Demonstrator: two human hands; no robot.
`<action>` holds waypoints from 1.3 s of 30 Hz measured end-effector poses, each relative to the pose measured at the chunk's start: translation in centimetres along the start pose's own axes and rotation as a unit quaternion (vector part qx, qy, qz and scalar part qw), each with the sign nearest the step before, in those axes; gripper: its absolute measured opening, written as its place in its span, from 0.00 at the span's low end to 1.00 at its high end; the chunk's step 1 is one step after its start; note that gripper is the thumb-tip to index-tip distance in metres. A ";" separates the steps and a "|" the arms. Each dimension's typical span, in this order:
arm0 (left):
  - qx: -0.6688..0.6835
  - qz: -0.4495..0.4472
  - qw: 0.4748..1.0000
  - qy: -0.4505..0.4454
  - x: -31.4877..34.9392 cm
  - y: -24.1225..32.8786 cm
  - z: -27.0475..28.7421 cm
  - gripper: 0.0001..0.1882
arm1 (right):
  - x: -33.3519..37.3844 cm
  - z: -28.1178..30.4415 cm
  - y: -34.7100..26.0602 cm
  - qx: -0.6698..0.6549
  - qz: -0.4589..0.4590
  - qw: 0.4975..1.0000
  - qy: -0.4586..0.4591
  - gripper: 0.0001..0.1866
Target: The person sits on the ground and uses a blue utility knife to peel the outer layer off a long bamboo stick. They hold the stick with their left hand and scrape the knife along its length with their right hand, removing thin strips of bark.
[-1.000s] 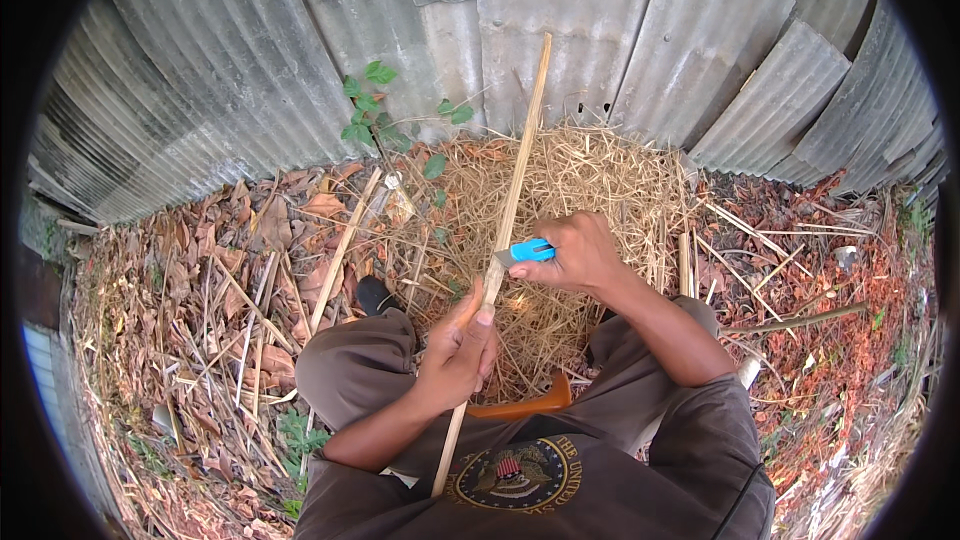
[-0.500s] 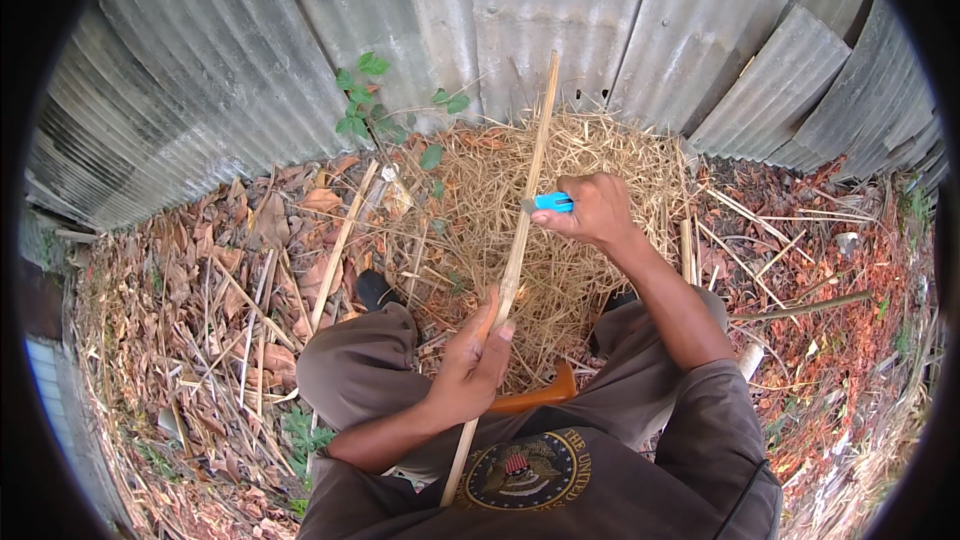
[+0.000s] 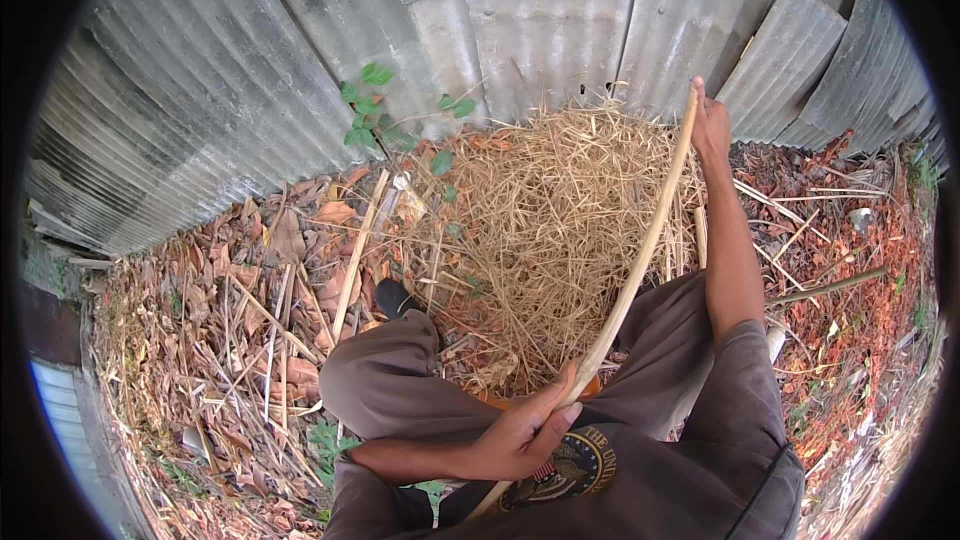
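A long, pale strip of split bamboo or wood (image 3: 636,270) slants across my lap, bowed along its length. Low in front of my shirt, my left hand (image 3: 525,430) is closed around its lower part, and the tail end runs on beneath that hand. My right hand (image 3: 712,128) grips the far tip near the metal wall, thumb pointing up along it. No blue cutter shows; whether it sits inside the right hand is hidden. Just past my left hand an orange-brown curved handle (image 3: 590,388) lies between my legs, mostly covered.
A heap of thin curled shavings (image 3: 560,210) spreads between my feet and the corrugated metal wall (image 3: 545,20). Dry leaves (image 3: 285,235) and loose sticks (image 3: 358,260) cover the ground at left. A leafy green plant (image 3: 368,110) stands by the wall. More sticks (image 3: 830,285) lie at right.
My right hand has gone from mid-strip, where it held a blue cutter, out to the far tip. The strip has swung right and now bends. My left hand has moved lower and slightly right.
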State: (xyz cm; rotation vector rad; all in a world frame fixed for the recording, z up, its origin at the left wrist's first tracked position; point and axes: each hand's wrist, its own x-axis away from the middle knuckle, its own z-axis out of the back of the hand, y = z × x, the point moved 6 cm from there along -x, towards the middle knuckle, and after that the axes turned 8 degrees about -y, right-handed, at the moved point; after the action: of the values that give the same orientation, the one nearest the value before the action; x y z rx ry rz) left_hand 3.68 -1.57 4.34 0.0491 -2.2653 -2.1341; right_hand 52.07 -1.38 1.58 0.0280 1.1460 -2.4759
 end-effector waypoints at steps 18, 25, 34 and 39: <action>0.222 0.010 0.961 0.163 -2.8 -0.9 7.4 0.29 | 21.0 -7.6 -14.3 0.058 0.375 0.878 -0.290 0.40; 0.204 0.035 0.966 0.152 -2.3 -1.1 7.2 0.29 | 22.4 -7.2 -14.7 0.100 0.408 0.859 -0.292 0.42; 0.095 0.044 0.983 0.151 -1.8 -0.3 5.7 0.30 | 17.7 -7.6 -12.3 0.103 0.283 0.914 -0.272 0.40; 0.089 0.033 0.978 0.184 -1.8 -1.0 6.1 0.31 | 22.2 -7.3 -13.9 0.076 0.421 0.855 -0.295 0.41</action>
State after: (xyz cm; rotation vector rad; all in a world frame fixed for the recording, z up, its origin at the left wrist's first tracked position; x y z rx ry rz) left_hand 5.22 4.56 2.98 0.3362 -2.1904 -1.7137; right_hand 25.46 4.06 2.70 -0.1451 0.4943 -1.5931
